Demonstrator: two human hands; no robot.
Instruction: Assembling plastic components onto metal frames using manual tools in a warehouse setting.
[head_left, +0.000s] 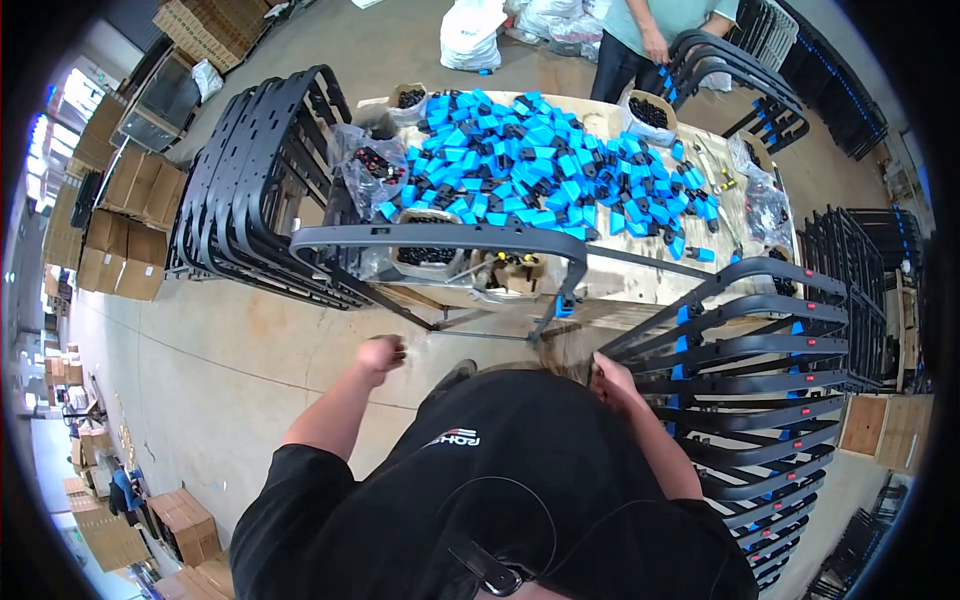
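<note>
My left hand point(380, 358) hangs in the air over the floor, left of my body, touching nothing I can see; its fingers are curled and blurred. At the near end of the stacked black frames, my right hand point(612, 382) is closed round the end of a dark metal frame point(700, 298). In front of me a bent black tube frame point(430, 238) stands against the table edge, with a blue cap point(565, 306) low on its right leg. Blue-and-black plastic caps point(530, 155) lie heaped on the wooden table point(640, 272).
Black frames point(250, 170) stand stacked on the left; another stack point(780, 435) runs along my right. Tubs of small black parts point(648, 112) and a cardboard box point(508, 278) sit around the table. Across it, another person point(650, 40) handles frames. Cartons point(140, 190) stand far left.
</note>
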